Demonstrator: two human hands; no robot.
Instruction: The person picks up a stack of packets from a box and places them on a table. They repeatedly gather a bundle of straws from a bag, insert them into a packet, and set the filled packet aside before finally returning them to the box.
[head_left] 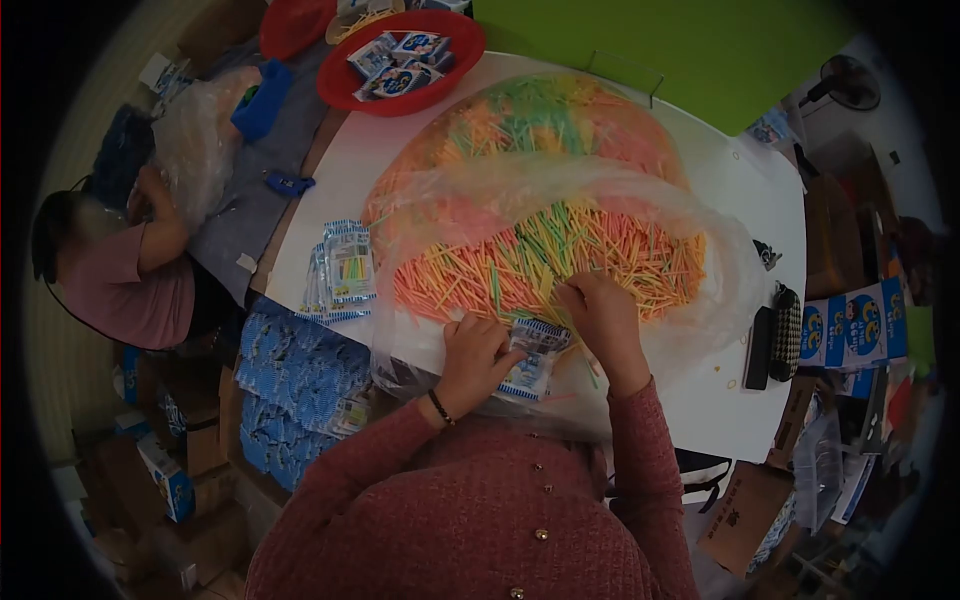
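A large clear plastic bag (640,180) lies open on the white table, full of thin pink, yellow, orange and green sticks (545,250). At its front edge is a blue-and-white printed packet (540,345) with a see-through middle. My left hand (475,355) is closed at the packet's left side, its thumb on the wrapper. My right hand (597,310) is pinched at the near edge of the stick pile, just above the packet's right side. What lies between its fingertips is too small to make out.
Filled packets (345,265) are stacked at the table's left, above a box heaped with blue packets (290,380). A red basin (455,50) holds more packets. A black phone-like object (758,348) and a checked case (786,335) lie right. Another person (130,260) sits at left.
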